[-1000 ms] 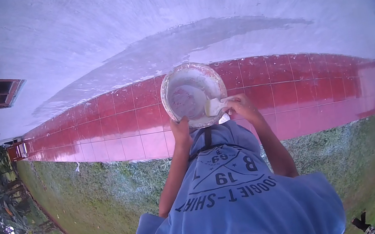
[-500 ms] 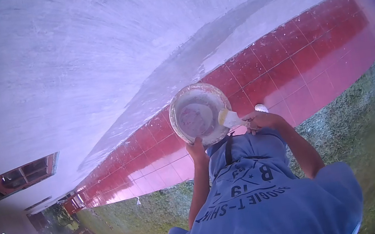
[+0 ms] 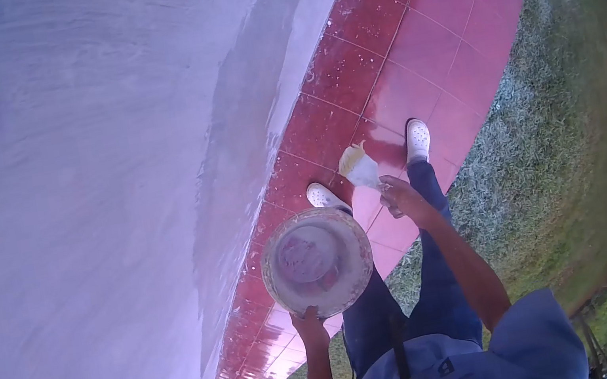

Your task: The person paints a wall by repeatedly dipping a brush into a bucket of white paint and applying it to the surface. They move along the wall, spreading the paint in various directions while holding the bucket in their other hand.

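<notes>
"beside the pale wall (image 3: 95, 192), over the red tiles (image 3: 346, 62): what is held, and where?"

"two things. basin (image 3: 349, 258) low in front of the body, left hand (image 3: 311, 329) clamped on its near rim; the fingertips underneath are hidden. brush (image 3: 358, 167) just beyond the basin's far right side, raised clear of it, bristles angled toward the wall."

"grip on the brush?"

"right hand (image 3: 405, 201), fingers closed together round the narrow handle."

"how does each likely handle?"

"basin: stiff-walled, probably plastic, not fragile. weight hard to judge; whitish matter coats the inside, depth unclear. one-sided hold, so any load should drag the far rim down. best taken with thumb over the rim, palm beneath, kept level. smears may make it slick."

"and the brush?"

"light, i judge, somewhat head-heavy if loaded. broad bristles look ragged, likely soft and bending under pressure; handle rigid. hold low on the handle, near the head, off the wet part."

"footing?"

"white shoes (image 3: 417, 140) on the tiles, dark wet-looking patches close by. possibly slippery."
</notes>
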